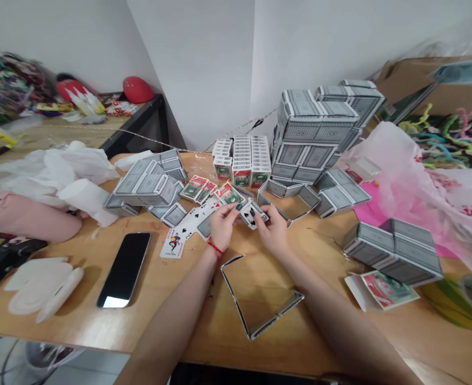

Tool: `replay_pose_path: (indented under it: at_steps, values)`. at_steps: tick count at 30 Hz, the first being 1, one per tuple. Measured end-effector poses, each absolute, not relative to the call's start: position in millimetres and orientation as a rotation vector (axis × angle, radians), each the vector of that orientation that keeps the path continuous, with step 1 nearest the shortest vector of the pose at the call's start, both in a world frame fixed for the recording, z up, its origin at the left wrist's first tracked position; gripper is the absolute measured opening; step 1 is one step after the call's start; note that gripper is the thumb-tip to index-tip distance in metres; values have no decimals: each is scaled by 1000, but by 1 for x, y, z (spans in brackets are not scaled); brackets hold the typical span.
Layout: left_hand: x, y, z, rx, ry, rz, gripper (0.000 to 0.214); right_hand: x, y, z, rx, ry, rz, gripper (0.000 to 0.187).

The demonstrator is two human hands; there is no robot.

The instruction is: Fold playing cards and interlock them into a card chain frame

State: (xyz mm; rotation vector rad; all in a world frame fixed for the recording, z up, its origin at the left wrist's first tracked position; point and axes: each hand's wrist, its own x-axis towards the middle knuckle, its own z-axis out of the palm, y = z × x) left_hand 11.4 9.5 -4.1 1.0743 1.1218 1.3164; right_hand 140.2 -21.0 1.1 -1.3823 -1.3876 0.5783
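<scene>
Between my two hands I hold a playing card (pixel 250 215) with black spade marks facing up. My left hand (pixel 223 227), with a red cord at the wrist, pinches its left side. The fingers of my right hand (pixel 273 227) close on its right side. Loose playing cards (pixel 187 222) and a joker card (pixel 172 246) lie left of my left hand. In front of my forearms, an open angled frame of joined cards (pixel 241 310) stands on edge. Another frame of joined cards (pixel 300 200) sits just beyond my right hand.
Boxes built of cards (pixel 303 128) are stacked at the back right, others (pixel 147 182) at left. Rows of card packs (pixel 241 160) stand at the back. A phone (pixel 124 270) and pink bottle (pixel 27 216) lie left; a card-built block (pixel 394 251) and tape roll (pixel 456 302) are right.
</scene>
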Motion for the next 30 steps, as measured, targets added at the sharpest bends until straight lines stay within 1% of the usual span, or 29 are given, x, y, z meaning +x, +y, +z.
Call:
replay_pose_path:
  at_steps: [3,5,9,13,16,23,30]
  values:
    - [11,8,0,1183,1167,1318,26,137,-21,0,-1242,-1237,1000,22]
    - [10,7,2,1236,1175,1314,25,136,-20,1,-1149,-1136,1190,27]
    - [8,8,4,1089,1088,1284,21,136,-17,2,-1040,-1024,1350,34]
    - [1,12,7,874,885,1056,21,138,-16,-1,-987,-997,1450,33]
    - [-6,14,11,817,806,898,24,139,-17,-2,-1002,-1012,1468,31]
    - [-14,16,12,769,800,732,32,143,-21,6,-1096,-1141,1414,31]
    - [-18,16,13,753,822,639,29,146,-20,4,-1126,-1351,1247,23]
